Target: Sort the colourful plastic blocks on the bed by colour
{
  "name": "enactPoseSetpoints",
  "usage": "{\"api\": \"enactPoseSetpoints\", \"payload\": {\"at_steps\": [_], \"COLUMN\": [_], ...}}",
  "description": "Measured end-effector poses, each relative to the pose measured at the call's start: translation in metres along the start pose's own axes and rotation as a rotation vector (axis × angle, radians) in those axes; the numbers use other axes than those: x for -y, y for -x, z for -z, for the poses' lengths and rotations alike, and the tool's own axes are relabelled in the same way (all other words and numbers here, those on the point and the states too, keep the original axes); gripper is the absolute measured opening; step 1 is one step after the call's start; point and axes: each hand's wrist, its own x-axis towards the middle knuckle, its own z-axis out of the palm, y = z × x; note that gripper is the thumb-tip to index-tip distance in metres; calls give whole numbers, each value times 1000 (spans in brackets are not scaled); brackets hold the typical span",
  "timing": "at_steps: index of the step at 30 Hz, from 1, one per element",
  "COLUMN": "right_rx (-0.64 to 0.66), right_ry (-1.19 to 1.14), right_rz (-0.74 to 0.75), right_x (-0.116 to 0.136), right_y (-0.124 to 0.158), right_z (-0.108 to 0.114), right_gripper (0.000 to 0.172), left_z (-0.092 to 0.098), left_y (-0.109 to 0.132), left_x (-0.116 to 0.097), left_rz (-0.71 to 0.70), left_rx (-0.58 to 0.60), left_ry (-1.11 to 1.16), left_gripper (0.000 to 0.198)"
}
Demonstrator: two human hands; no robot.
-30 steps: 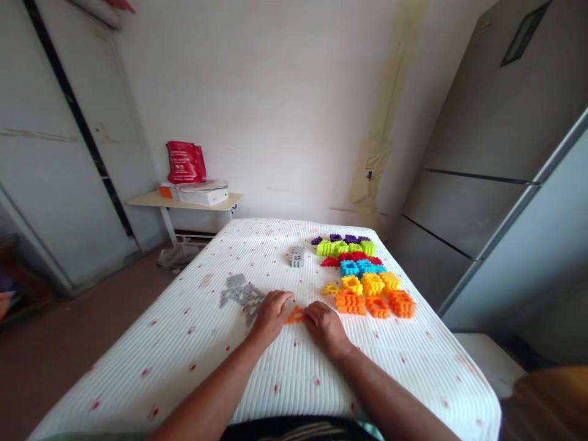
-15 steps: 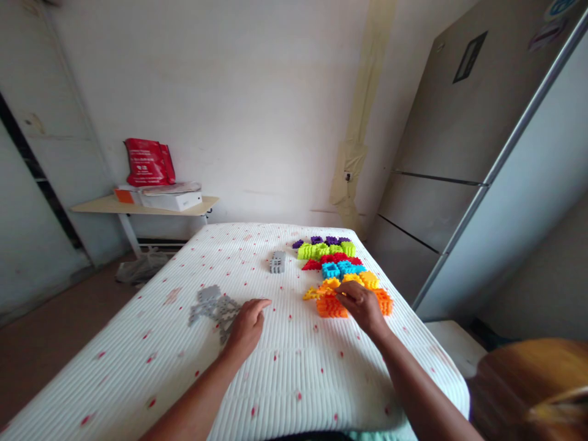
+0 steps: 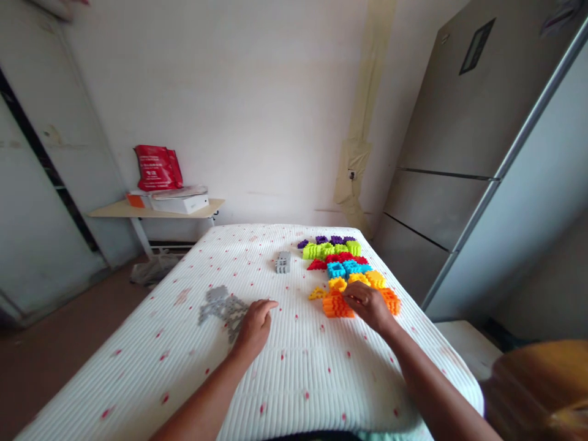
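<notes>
The right hand [image 3: 370,304] lies over the orange blocks [image 3: 337,307], the nearest of the colour-sorted rows [image 3: 342,267]. Whether it pinches one I cannot tell. The left hand [image 3: 255,324], loose and empty, rests on the bed [image 3: 298,373] beside the flat grey pieces [image 3: 220,305] — a group set apart from the colours.

The left forearm [image 3: 206,392] and right forearm [image 3: 422,380] are stretched forward bare from the near edge of the bed [image 3: 303,373], spread apart in a V. The left hand [image 3: 255,324] is laid palm down, fingers together and extended forward. The right hand [image 3: 370,304] is held palm down toward the right edge, fingers curled downward. Whether anything is gripped cannot be told.
</notes>
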Motion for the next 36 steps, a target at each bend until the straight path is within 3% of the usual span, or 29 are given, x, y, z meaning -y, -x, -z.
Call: {"api": "enactPoseSetpoints", "payload": {"at_steps": [4, 8, 11, 14, 18, 21, 28, 36], "right_rx": [-49, -136, -54, 15, 145, 213, 318, 238], "right_ry": [18, 23, -33, -23, 62, 72, 116, -64], "right_rz": [22, 55, 145, 150, 62, 15, 9, -60], "right_x": [3, 28, 57, 77, 81, 80, 87, 72], "right_y": [3, -3, -15, -34, -61, -76, -84, -84], "right_z": [3, -9, -40, -85, -140, -162, -174, -180], "right_gripper": [25, 21, 23, 28, 36, 37, 25, 24], "left_z": [2, 10, 27, 54, 91, 106, 99, 99], "left_y": [2, -1, -8, -15, -17, -17, -16, -19], "left_x": [-6, -15, -14, 3, 44, 68, 78, 75], "left_rz": [-10, -51, -47, 53, 281, 348, 365, 298], "left_rx": [-9, -65, -136, -222, -297, -296, -203, -287], "left_ry": [4, -32, -135, -274, -404, -403, -374, -331], "left_gripper": [40, 42, 41, 37, 35, 35, 33, 37]}}
